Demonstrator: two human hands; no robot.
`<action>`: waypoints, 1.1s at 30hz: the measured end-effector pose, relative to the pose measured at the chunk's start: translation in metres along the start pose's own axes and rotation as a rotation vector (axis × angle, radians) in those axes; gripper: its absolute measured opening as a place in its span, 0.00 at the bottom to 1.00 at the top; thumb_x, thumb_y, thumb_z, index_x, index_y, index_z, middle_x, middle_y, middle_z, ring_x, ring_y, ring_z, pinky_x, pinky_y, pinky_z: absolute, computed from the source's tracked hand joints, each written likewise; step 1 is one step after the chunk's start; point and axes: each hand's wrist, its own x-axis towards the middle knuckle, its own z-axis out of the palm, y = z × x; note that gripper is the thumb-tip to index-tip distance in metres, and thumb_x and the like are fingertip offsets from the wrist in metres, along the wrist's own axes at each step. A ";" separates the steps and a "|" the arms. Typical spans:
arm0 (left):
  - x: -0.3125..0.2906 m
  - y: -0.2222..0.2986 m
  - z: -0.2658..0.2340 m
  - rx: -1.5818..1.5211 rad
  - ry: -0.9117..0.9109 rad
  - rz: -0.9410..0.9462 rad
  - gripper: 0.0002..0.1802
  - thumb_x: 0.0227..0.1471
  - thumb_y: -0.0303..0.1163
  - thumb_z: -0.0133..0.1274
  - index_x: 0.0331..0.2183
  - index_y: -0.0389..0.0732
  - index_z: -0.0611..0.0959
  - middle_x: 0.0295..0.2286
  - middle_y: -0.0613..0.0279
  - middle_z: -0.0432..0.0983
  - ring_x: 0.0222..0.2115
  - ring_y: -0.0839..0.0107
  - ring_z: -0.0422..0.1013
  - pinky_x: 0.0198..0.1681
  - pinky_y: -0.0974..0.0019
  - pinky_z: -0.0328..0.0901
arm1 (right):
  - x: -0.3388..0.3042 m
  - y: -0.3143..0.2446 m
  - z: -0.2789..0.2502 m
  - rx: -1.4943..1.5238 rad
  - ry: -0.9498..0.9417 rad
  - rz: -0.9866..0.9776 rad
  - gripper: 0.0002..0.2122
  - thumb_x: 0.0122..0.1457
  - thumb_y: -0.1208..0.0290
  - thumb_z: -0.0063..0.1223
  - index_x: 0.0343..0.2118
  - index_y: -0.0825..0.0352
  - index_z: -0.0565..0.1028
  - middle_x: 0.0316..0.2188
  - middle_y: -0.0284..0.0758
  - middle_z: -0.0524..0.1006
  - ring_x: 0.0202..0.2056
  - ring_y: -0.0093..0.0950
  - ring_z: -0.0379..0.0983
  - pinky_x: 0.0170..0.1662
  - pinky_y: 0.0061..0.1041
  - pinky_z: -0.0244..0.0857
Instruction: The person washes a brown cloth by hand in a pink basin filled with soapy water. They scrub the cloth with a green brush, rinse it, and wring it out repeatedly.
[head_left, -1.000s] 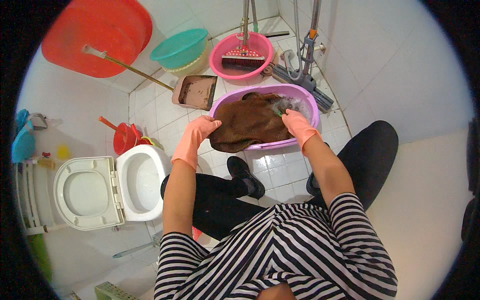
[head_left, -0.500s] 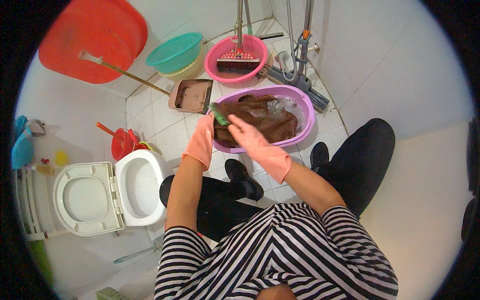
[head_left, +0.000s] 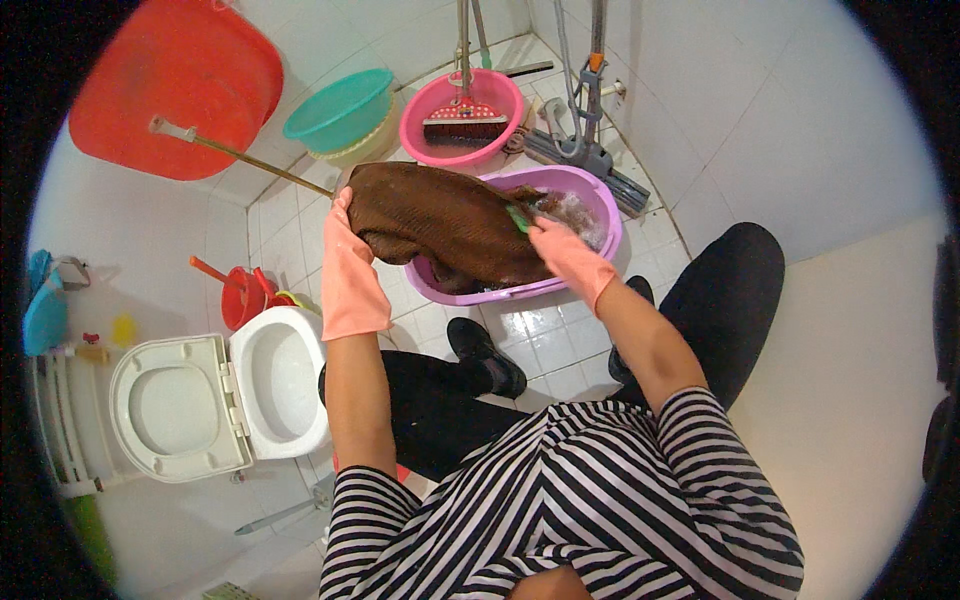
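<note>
A wet brown cloth (head_left: 440, 212) is stretched up out of a purple oval tub (head_left: 606, 205) that holds soapy water. My left hand (head_left: 352, 268), in a pink rubber glove, grips the cloth's raised left end beyond the tub's left rim. In my right hand (head_left: 565, 252), gloved alike, is a green scrubbing brush (head_left: 520, 216) against the right part of the cloth. The right fingers partly cover the brush. Part of the cloth still lies in the tub, and its lower folds hide the left rim.
Behind the tub stand a pink basin (head_left: 412, 130) with a broom (head_left: 465, 118) in it, and a grey mop (head_left: 590, 155). A teal basin (head_left: 340, 108) and a dustpan handle (head_left: 250, 160) are at the back left. A toilet (head_left: 285, 380) is at my left, near a red dipper (head_left: 240, 300).
My left hand has moved left and up, pulling the cloth out of the tub. My right hand has moved right with the brush, from the cloth's left end toward its right part.
</note>
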 end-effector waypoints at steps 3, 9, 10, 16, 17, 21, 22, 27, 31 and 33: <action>-0.011 0.009 -0.017 -0.031 0.006 -0.024 0.21 0.63 0.49 0.50 0.46 0.44 0.84 0.45 0.58 0.84 0.46 0.52 0.78 0.53 0.42 0.70 | -0.019 -0.099 0.038 0.310 0.244 -0.160 0.24 0.69 0.58 0.46 0.65 0.62 0.69 0.58 0.49 0.75 0.57 0.49 0.73 0.60 0.43 0.67; -0.033 0.030 -0.011 -0.020 0.041 0.085 0.23 0.62 0.50 0.53 0.49 0.43 0.84 0.48 0.58 0.83 0.49 0.52 0.77 0.55 0.41 0.69 | -0.007 -0.066 0.041 -0.079 -0.097 0.101 0.23 0.68 0.55 0.43 0.64 0.56 0.68 0.50 0.53 0.79 0.52 0.54 0.75 0.55 0.47 0.68; -0.032 0.037 -0.018 -0.016 0.025 0.125 0.24 0.62 0.50 0.53 0.49 0.43 0.84 0.48 0.58 0.82 0.49 0.52 0.76 0.55 0.41 0.69 | 0.000 -0.036 0.031 -0.165 -0.109 0.197 0.22 0.68 0.57 0.43 0.61 0.59 0.70 0.50 0.53 0.79 0.52 0.54 0.75 0.56 0.47 0.68; -0.039 0.054 -0.027 -0.072 -0.108 0.184 0.26 0.58 0.49 0.60 0.51 0.41 0.82 0.47 0.56 0.82 0.46 0.53 0.78 0.52 0.45 0.72 | 0.003 -0.028 0.009 0.086 -0.007 0.125 0.22 0.69 0.59 0.42 0.58 0.69 0.72 0.51 0.53 0.79 0.54 0.52 0.75 0.56 0.42 0.69; -0.036 0.058 -0.034 -0.063 -0.111 0.200 0.26 0.58 0.49 0.60 0.51 0.41 0.82 0.47 0.56 0.82 0.46 0.53 0.78 0.52 0.45 0.72 | 0.002 -0.058 0.016 0.247 0.084 0.120 0.24 0.69 0.58 0.42 0.60 0.69 0.71 0.51 0.53 0.79 0.53 0.53 0.75 0.55 0.41 0.69; -0.032 0.059 -0.022 -0.094 -0.082 0.234 0.27 0.57 0.49 0.61 0.51 0.41 0.82 0.48 0.56 0.81 0.46 0.52 0.77 0.52 0.44 0.71 | -0.011 -0.138 0.070 0.333 0.214 -0.387 0.25 0.69 0.55 0.45 0.67 0.57 0.67 0.52 0.51 0.78 0.53 0.52 0.74 0.56 0.46 0.69; -0.038 0.061 -0.018 -0.117 -0.047 0.240 0.27 0.57 0.49 0.61 0.51 0.41 0.82 0.48 0.55 0.81 0.46 0.52 0.77 0.52 0.43 0.71 | -0.009 -0.136 0.070 0.232 0.125 -0.294 0.25 0.69 0.56 0.43 0.67 0.56 0.67 0.52 0.51 0.78 0.53 0.53 0.74 0.56 0.46 0.69; -0.060 0.085 -0.040 -0.045 -0.091 0.388 0.29 0.60 0.52 0.57 0.53 0.41 0.81 0.50 0.55 0.80 0.48 0.54 0.76 0.53 0.46 0.71 | 0.008 -0.039 0.033 -0.285 -0.165 0.183 0.19 0.68 0.61 0.39 0.58 0.59 0.73 0.46 0.50 0.81 0.50 0.49 0.77 0.53 0.47 0.70; -0.076 0.079 -0.025 -0.052 -0.144 0.458 0.26 0.66 0.50 0.47 0.54 0.41 0.80 0.48 0.55 0.81 0.47 0.54 0.77 0.51 0.48 0.73 | 0.017 0.006 0.011 -0.484 -0.187 0.184 0.19 0.67 0.59 0.42 0.53 0.65 0.76 0.49 0.50 0.80 0.50 0.50 0.76 0.54 0.45 0.69; -0.084 0.077 -0.008 -0.069 -0.169 0.451 0.26 0.68 0.50 0.43 0.53 0.41 0.81 0.47 0.55 0.81 0.46 0.54 0.77 0.50 0.48 0.73 | 0.025 0.016 -0.009 -0.541 -0.263 0.093 0.20 0.66 0.58 0.45 0.50 0.68 0.77 0.50 0.50 0.80 0.51 0.51 0.76 0.54 0.45 0.68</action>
